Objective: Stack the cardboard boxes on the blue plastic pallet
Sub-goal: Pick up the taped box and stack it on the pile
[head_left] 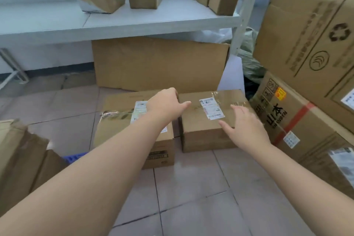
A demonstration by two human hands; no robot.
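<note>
Two sealed cardboard boxes side by side on the tiled floor, nearly touching, narrow gap between. Left box taped across top, white shipping label partly hidden under forearm. Right box lower, clear tape glinting on lid, white shipping label near centre of top.

Left hand reached over the seam between the two boxes; thumb stretched out toward right box, other fingers curled down past the far edge and out of sight. Whether pressing on cardboard: could not tell.

Right hand hovered over right side of right box, palm down, fingers spread and open, thumb splayed toward the label. Motion blur on fingertips; contact with lid unclear. Nothing gripped in either hand.

Sliver of blue plastic pallet visible low left, behind a torn brown box, near left box and well apart from right box.

Large flat cardboard sheet leaned upright under white shelf, just behind both boxes. Several tall narrow cartons standing on shelf. Stack of big printed cartons at right, lowest one just beside right box.
</note>
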